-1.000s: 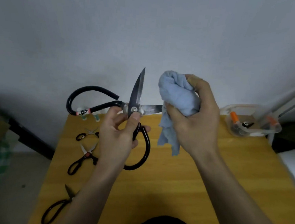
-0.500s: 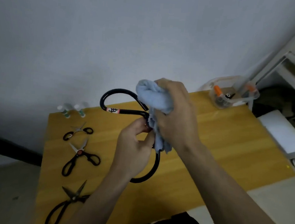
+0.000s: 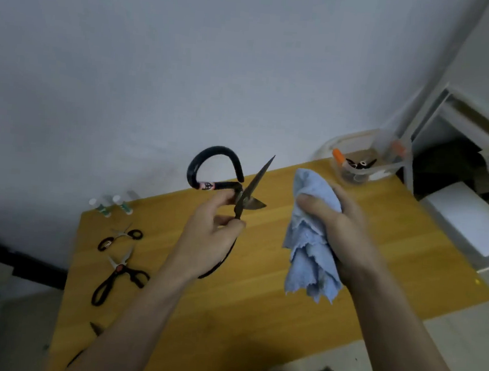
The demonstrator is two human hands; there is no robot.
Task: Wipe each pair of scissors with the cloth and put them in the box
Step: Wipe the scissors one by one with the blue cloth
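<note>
Wall (image 3: 188, 63), pale grey, fills the top half of the view, and under it the yellow wooden counter (image 3: 257, 303) slants across the lower half. Over the counter the left hand (image 3: 204, 237) holds the big black-handled scissors (image 3: 238, 198) up in the air, fingers pinched round them just below the pivot, blades spread apart with one pointing up and to the right and the shorter-looking one pointing right. One looped handle arches above the hand with a small pink label on it; the other curves down behind the wrist. Well apart to the right, the right hand (image 3: 342, 231) grips the bunched blue cloth (image 3: 312, 237), fingers curled round its upper part while the ragged folds hang below the palm, clear of the scissors. At the counter's far right corner sits the clear plastic box (image 3: 357, 153), with something orange-tipped and a dark piece inside, though it is too blurred to name them for sure. On the left side of the counter lie black kitchen shears (image 3: 119, 278), blades toward the wall, and beyond them a small pair of scissors (image 3: 119, 238) with round black loops. Near the front edge the tip of another pair (image 3: 96, 328) peeks out from behind the left forearm. Against the wall at the far left corner stand two small white-capped bottles (image 3: 113, 205), close together.
</note>
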